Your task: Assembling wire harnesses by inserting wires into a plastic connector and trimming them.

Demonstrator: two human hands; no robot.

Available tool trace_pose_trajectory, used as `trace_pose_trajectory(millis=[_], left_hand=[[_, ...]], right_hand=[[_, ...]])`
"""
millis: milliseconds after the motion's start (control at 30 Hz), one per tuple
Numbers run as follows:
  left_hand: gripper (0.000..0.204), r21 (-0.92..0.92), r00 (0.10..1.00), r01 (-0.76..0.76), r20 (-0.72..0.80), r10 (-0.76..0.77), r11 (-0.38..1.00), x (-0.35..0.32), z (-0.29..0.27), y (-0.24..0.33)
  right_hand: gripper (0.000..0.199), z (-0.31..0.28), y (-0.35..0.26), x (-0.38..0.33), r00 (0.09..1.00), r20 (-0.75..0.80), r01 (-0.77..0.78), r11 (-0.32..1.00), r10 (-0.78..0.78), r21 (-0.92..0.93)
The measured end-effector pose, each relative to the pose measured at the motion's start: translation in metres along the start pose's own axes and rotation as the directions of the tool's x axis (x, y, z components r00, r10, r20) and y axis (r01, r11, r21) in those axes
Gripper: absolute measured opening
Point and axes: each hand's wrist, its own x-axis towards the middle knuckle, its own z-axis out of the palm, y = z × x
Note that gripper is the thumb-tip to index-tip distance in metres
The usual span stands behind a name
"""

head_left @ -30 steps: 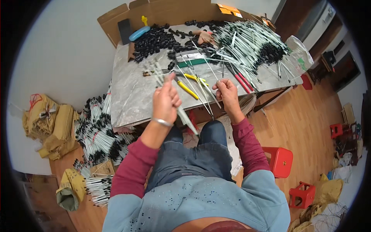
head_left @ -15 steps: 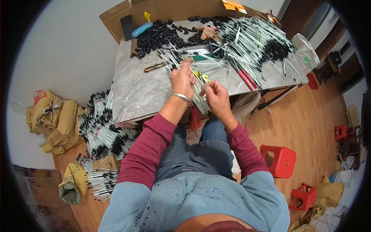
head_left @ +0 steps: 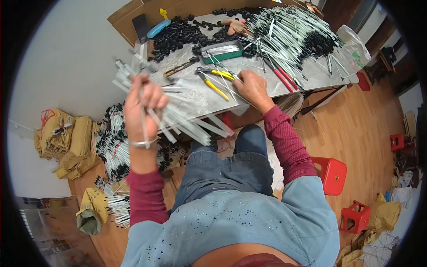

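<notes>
Rods (head_left: 189,127) look light, stiff, slippery; my left hand (head_left: 144,104) clasps them (best held all round); what my right hand (head_left: 252,86) holds, I can't tell.

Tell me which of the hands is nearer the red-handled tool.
Right. The right hand is just left of the red-handled tool, apart from it; the left hand is much farther left, gripping white rods.

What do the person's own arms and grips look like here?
Close-fitting maroon sleeves on the forearms, with wider light blue sleeves above. The left grip and right grip are ungloved; a silver-coloured bangle circles the left wrist.
</notes>
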Motion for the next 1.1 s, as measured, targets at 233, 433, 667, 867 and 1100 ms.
trace_pose_trajectory(millis=[233,433,667,867,1100], left_hand=[[0.035,0.379,0.890,0.166,-0.455,0.028,0.910,-0.051,0.020,0.029],[0.060,0.470,0.913,0.148,-0.402,0.062,0.870,-0.023,0.014,-0.063],[0.030,0.400,0.943,0.223,-0.320,-0.093,0.889,0.024,0.025,-0.114],[0.036,0.621,0.937,0.250,-0.347,-0.025,0.742,0.000,0.026,-0.096],[0.038,0.430,0.919,0.344,-0.338,-0.205,0.835,-0.040,0.028,-0.066]], right_hand=[[0.027,-0.030,0.021,0.011,0.965,0.039,-0.209,0.668,0.260,0.714],[0.019,-0.081,-0.023,-0.020,0.983,0.023,-0.101,0.426,0.185,0.899],[0.012,-0.075,-0.072,-0.073,1.000,0.030,-0.025,0.495,-0.003,0.868],[0.025,-0.069,0.015,0.017,0.951,-0.286,0.032,0.887,0.114,0.460],[0.034,-0.026,0.088,0.119,0.950,-0.313,-0.071,0.966,-0.011,-0.249]])
